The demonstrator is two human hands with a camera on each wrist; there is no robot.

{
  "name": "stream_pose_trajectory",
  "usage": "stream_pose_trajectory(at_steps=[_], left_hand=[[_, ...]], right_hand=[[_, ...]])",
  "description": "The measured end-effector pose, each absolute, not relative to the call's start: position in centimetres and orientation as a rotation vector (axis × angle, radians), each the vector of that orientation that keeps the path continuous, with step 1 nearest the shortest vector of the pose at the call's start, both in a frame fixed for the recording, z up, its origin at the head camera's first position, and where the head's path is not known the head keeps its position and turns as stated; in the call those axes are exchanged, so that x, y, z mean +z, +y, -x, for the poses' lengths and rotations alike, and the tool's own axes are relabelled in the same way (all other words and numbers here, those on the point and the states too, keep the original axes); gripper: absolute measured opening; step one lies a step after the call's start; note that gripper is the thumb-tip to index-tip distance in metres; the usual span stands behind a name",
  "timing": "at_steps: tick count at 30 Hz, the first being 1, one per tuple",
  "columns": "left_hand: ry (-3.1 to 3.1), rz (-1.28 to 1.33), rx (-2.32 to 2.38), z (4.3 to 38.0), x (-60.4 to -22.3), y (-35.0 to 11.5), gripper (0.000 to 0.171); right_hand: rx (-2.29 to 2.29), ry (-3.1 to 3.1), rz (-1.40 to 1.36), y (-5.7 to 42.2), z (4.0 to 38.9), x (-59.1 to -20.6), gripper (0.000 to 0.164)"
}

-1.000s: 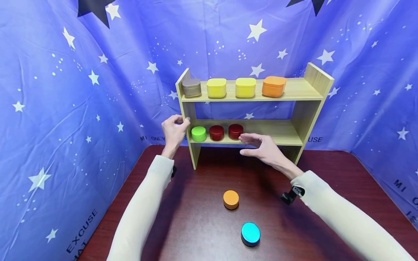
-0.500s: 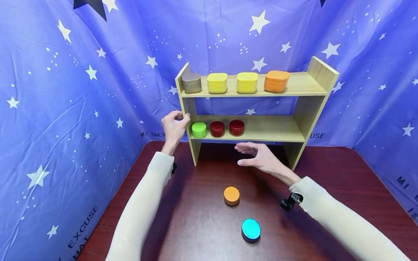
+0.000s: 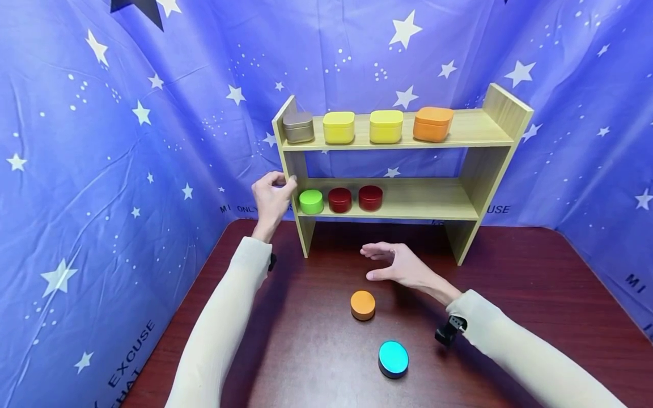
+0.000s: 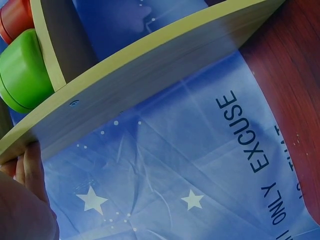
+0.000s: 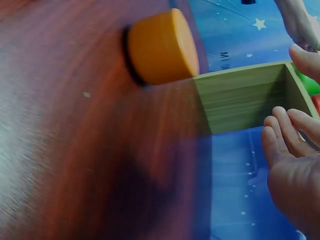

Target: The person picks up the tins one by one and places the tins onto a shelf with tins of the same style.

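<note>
My left hand [image 3: 272, 198] holds the left side panel of a two-tier wooden shelf [image 3: 418, 198]; in the left wrist view its fingers [image 4: 34, 170] lie against the panel's outer face. The right hand [image 3: 403, 266], holding nothing, hovers over the table in front of the shelf, thumb and fingers spread apart. Just below it in the head view, a round orange tin [image 3: 363, 306] stands on the table. Nearer the front is a round blue tin [image 3: 393, 359]. Along the lower tier sit a green round tin [image 3: 311, 202] and two dark red round tins [image 3: 340, 200].
On the upper tier are a grey box [image 3: 298, 127], two yellow boxes [image 3: 339, 127] and an orange box [image 3: 433, 124], all with rounded corners. A blue star-patterned cloth [image 3: 168, 141] surrounds the dark red-brown table [image 3: 520, 266] at the back and sides.
My right hand has drawn back from beside the right-hand red tin, down and towards the orange tin. The left hand keeps its hold on the shelf panel. The head view has shifted slightly.
</note>
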State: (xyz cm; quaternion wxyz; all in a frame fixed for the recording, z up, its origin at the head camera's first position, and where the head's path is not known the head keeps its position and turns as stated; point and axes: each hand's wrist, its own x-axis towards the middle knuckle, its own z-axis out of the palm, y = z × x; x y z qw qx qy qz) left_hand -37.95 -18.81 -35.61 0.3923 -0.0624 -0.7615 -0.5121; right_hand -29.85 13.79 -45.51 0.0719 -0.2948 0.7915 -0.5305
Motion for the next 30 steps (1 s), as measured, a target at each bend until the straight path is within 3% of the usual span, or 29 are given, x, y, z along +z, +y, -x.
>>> stream_pose_trajectory(at_steps=[30], left_hand=[[-1.940, 0.167, -1.280, 38.0, -35.7, -18.9, 0.022]], right_hand=[[-1.472, 2.212, 0.945, 13.2, 27.5, -51.2, 0.067]])
